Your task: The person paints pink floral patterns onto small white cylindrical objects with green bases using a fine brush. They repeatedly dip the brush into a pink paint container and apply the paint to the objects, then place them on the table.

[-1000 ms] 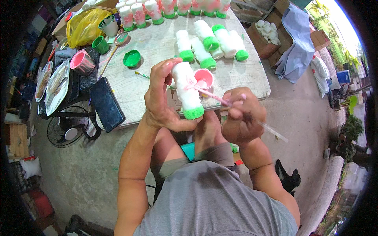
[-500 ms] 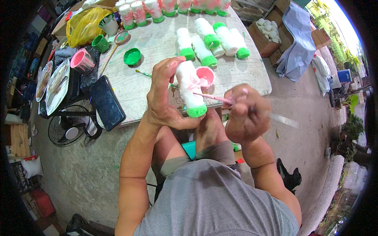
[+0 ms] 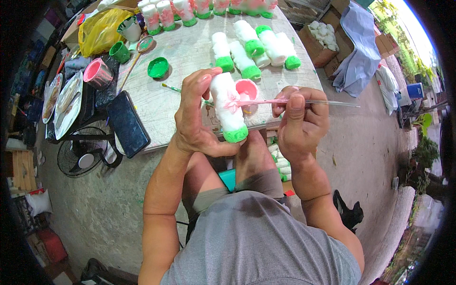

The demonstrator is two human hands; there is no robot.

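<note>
My left hand (image 3: 192, 118) grips a white, bumpy cylinder (image 3: 224, 95) with a green base and a pink flower shape on it, held upright and slightly tilted. My right hand (image 3: 301, 121) pinches a thin pink-smeared paintbrush (image 3: 266, 101) with a clear handle, its tip at the flower on the cylinder. Just behind the held cylinder is a small pot of pink paint (image 3: 248, 89). A green-handled brush (image 3: 171, 88) lies left of it, near a lid of green paint (image 3: 157, 67).
The table (image 3: 183, 50) holds white-and-green cylinders (image 3: 242, 61), pink-decorated ones (image 3: 166, 16) at the back, a phone (image 3: 127, 123), a pink paint tub (image 3: 95, 73), plates (image 3: 68, 109) and a yellow bag (image 3: 102, 33). Boxes (image 3: 318, 50) stand right, a fan (image 3: 80, 156) left, a black animal (image 3: 350, 216) lower right.
My right hand has moved up and turned, so the brush lies nearly level with its tip on the pink flower. My left hand has shifted only slightly.
</note>
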